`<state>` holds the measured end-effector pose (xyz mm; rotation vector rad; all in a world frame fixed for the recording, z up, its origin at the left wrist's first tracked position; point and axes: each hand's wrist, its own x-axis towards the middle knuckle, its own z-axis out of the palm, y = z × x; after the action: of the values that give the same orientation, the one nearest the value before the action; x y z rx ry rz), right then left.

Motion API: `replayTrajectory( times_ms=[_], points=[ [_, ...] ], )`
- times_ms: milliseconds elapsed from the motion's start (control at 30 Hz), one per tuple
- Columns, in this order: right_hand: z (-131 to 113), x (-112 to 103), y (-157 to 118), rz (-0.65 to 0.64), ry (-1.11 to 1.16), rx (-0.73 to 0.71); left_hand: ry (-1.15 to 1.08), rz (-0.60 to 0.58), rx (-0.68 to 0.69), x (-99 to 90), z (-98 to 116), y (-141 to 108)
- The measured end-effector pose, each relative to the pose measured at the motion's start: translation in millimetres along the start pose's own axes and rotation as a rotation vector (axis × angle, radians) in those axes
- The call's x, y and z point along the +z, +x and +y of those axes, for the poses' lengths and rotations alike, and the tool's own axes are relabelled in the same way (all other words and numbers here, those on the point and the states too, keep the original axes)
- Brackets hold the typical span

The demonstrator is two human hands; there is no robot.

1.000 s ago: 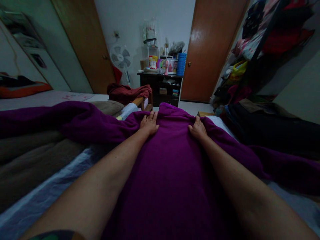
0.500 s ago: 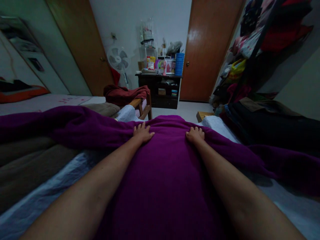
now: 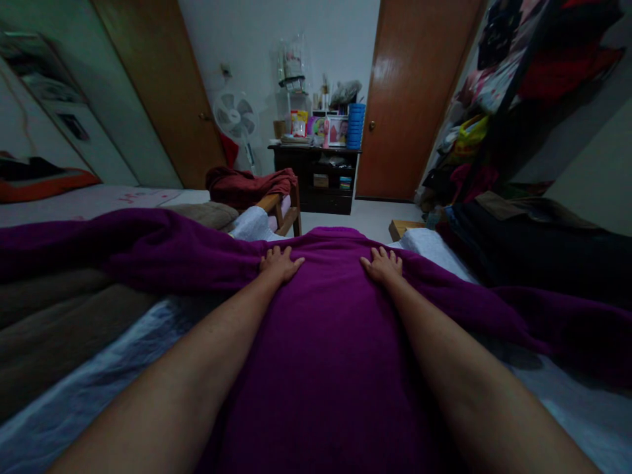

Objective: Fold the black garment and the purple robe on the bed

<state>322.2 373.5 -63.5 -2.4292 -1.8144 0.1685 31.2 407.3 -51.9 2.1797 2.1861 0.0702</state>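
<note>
At mid-frame, the left hand [image 3: 279, 264] and right hand [image 3: 384, 266], fingers apart, press on the purple long-sleeved top [image 3: 336, 316], seemingly to hold it flat.

Bed [image 3: 435, 249] has a blue-white cover [image 3: 131, 349], showing left of the left grip [image 3: 279, 264] and right of the right grip [image 3: 385, 266]. Purple garment [image 3: 330, 329] lies across it, under both, ends running out to either side. Brown blanket [image 3: 69, 329] left of left grip, partly under garment. Dark clothes pile [image 3: 543, 243] right of right grip; can't tell if it's on the bed.
</note>
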Motion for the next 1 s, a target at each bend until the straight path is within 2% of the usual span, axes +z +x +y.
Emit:
replayTrajectory(
  times_ms=[100, 200, 267, 333, 367, 433, 500, 600, 667, 800, 900, 1000],
  points=[
    [2, -8, 5, -0.038, -0.028, -0.016, 0.01, -0.056, -0.138, -6.6, 4, 5],
    [6, -24, 12, -0.131, -0.078, -0.073, 0.063, -0.068, -0.189, -10.3, 17, 1],
    [12, -39, 14, -0.158, -0.103, -0.104, 0.106, -0.012, -0.066, -9.8, 27, -7],
    [21, -56, 12, -0.114, -0.124, -0.112, 0.111, 0.04, 0.156, -6.7, 33, -19],
    [27, -64, 9, -0.077, -0.138, -0.106, 0.092, 0.032, 0.252, -4.4, 36, -26],
    [39, -80, 0, -0.01, -0.167, -0.069, 0.033, -0.041, 0.349, 0.4, 36, -37],
    [52, -94, -9, -0.045, -0.182, 0.02, -0.015, -0.105, 0.374, 4.1, 33, -45],
    [69, -108, -21, -0.182, -0.176, 0.131, -0.015, -0.099, 0.372, 5.8, 24, -51],
    [79, -114, -29, -0.223, -0.184, 0.12, 0.013, -0.079, 0.328, 5.8, 18, -56],
    [93, -118, -47, -0.284, -0.257, -0.002, 0.048, -0.022, 0.293, 9.0, 9, -71],
    [99, -124, -56, -0.242, -0.278, -0.055, 0.027, -0.032, 0.303, 13.6, 1, -83],
    [105, -132, -60, -0.068, -0.265, 0.033, 0.027, -0.025, 0.337, 15.4, -6, -90]
  ],
)
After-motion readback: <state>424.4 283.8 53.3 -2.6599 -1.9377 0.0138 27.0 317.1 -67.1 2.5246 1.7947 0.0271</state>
